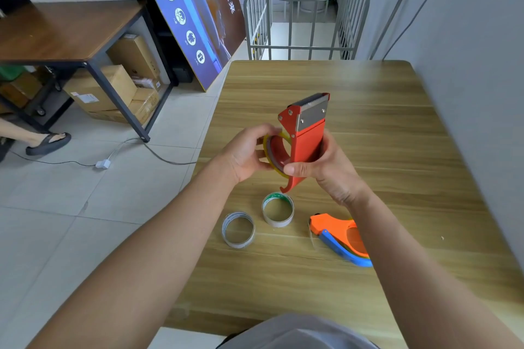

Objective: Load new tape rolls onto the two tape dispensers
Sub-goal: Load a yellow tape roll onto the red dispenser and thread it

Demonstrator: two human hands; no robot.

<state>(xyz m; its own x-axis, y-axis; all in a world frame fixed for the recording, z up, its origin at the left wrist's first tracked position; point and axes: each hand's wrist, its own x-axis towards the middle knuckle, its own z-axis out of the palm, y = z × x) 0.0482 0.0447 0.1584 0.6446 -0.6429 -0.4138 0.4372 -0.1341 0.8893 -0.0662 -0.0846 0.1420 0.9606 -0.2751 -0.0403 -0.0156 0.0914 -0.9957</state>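
My right hand (320,170) grips the handle of a red tape dispenser (307,136) held upright above the wooden table (397,122), its toothed metal blade pointing up. My left hand (245,154) holds a thin yellowish tape roll (269,157) against the dispenser's round hub on its left side. On the table below lie two cardboard rings: one with green print (278,210) and one with grey print (238,229). A second dispenser, orange with a blue handle (343,238), lies on its side to the right, partly behind my right forearm.
A grey wall runs along the table's right side. A metal cage trolley (306,22) stands beyond the far edge. Left of the table are tiled floor, a cable with a plug (103,164), a blue poster board (192,14), a dark desk (65,34) over cardboard boxes, and a person's sandalled foot (48,142).
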